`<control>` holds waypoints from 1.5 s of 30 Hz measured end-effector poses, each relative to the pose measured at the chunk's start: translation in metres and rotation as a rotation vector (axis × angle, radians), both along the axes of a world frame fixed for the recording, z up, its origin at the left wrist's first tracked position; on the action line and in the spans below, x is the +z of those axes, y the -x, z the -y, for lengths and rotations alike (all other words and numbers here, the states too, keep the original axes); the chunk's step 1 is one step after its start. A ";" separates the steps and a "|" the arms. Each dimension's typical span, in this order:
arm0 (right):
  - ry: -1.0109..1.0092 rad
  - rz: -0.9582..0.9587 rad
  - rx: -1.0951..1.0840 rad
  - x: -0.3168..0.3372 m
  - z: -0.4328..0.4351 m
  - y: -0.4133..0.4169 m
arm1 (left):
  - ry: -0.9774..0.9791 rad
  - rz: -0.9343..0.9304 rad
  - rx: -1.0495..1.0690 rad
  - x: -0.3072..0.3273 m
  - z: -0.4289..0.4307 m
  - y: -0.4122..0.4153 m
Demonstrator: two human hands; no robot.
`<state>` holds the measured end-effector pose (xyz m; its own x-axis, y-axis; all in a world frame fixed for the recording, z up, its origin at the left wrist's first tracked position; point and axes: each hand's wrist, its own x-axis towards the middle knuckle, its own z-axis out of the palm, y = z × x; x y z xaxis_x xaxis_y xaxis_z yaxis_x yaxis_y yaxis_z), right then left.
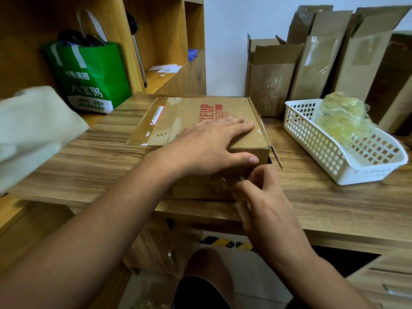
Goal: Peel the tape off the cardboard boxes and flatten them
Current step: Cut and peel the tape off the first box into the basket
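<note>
Squarely in front of the person, near the tabletop's (312,197) front edge, lies the flat brown cardboard box with red lettering (189,112), one end flap splayed out toward 10 o'clock. The left hand (207,148) lies spread on its lid, fingers straight and pressing down, thumb over the front edge. The right hand (265,210) works at the box's 6 o'clock face, fingertips pinched together on the clear crinkled packing tape (225,184) there. The box looks light and likely to skid, so the downward press probably matters. Its board should be stiff, though the paper skin may tear if the tape is yanked; a low, steady pull from the lifted end seems safest. The thin, clingy film will likely stretch and stick to fingers. At 3 o'clock a white plastic lattice basket (334,161) holds a wad of peeled tape (343,117).
</note>
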<state>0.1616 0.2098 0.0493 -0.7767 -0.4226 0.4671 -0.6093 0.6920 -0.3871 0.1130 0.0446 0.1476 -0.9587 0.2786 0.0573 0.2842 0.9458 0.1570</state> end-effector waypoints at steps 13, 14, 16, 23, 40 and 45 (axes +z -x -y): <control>0.412 0.159 0.153 0.019 -0.024 -0.006 | 0.000 0.021 0.009 -0.001 -0.001 -0.001; 0.438 0.159 0.152 0.023 -0.029 -0.005 | 0.000 0.021 0.004 -0.001 -0.001 -0.002; 0.480 0.188 0.133 0.029 -0.040 -0.003 | 0.007 0.023 -0.003 -0.001 0.000 -0.002; 0.498 0.170 -0.054 0.050 -0.076 0.013 | 0.049 0.023 -0.030 -0.004 0.005 -0.004; 0.229 0.047 -0.378 0.118 -0.160 0.123 | 0.082 -0.014 -0.049 -0.003 0.004 -0.007; 0.166 -0.053 -0.461 0.108 -0.168 0.162 | 0.081 -0.029 -0.063 -0.004 0.005 -0.006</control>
<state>0.0000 0.3779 0.1568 -0.8384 0.0425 0.5433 -0.2765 0.8260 -0.4913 0.1190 0.0398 0.1440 -0.9373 0.3434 0.0598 0.3472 0.9350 0.0718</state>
